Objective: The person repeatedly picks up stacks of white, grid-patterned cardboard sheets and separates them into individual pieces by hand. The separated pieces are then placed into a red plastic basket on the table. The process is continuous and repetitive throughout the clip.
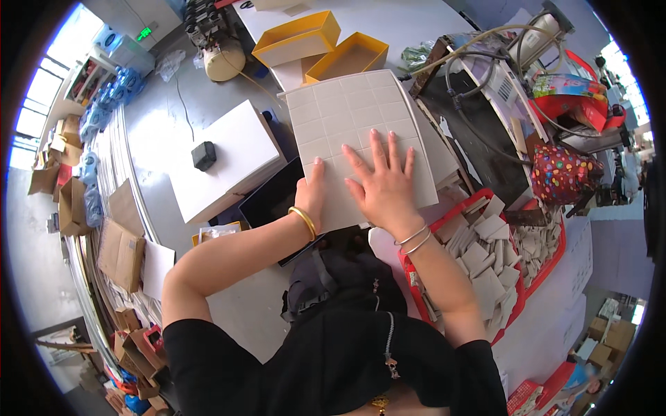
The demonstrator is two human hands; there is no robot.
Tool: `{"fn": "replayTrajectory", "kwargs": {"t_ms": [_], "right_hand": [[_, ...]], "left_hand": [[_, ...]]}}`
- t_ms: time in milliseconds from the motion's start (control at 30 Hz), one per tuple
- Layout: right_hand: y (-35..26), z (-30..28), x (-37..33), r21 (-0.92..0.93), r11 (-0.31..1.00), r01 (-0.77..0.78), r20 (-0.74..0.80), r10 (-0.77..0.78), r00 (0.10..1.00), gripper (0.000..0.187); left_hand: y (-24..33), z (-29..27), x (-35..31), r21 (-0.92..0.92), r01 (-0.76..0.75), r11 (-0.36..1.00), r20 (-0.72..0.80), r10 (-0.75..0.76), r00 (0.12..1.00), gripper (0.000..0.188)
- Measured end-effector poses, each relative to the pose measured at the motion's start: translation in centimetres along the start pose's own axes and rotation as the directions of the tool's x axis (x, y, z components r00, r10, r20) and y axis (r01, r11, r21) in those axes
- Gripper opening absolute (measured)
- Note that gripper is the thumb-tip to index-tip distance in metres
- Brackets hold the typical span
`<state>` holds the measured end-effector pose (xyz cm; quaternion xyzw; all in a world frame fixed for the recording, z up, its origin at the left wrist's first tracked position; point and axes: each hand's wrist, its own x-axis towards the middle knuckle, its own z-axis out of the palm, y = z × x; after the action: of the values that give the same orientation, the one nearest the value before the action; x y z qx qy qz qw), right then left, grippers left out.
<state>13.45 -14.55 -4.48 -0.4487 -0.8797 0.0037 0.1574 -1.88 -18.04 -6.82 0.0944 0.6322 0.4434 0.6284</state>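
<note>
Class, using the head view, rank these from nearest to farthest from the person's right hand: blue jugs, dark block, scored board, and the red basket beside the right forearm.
From the right hand:
1. Board: directly under it, touching.
2. Red basket: to the right, beside the forearm.
3. Dark block: left, on a white stack.
4. Blue jugs: far left, across the floor.

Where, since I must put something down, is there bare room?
Bare patches: on the white stack, right of the black block; on the far white table, right of the yellow trays. Crowded: red baskets of pale pieces by the right forearm, and hoses beyond.
</note>
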Motion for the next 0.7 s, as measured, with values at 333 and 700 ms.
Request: {"fn": "replayTrajectory", "kwargs": {"t_ms": [333, 700], "right_hand": [[0.1, -0.4, 0.0, 0.053, 0.998, 0.022, 0.001, -0.022, 1.000, 0.051], [0.3, -0.5, -0.1, 0.052, 0.998, 0.033, 0.008, -0.034, 0.999, 0.050]], "left_hand": [[-1.7, -0.4, 0.8, 0.030, -0.121, 0.992, -0.130, 0.124, 0.984, 0.069], [-1.9, -3.4, 1.9, -0.114, 0.000, 0.993, 0.197, 0.022, 0.980, 0.058]]}}
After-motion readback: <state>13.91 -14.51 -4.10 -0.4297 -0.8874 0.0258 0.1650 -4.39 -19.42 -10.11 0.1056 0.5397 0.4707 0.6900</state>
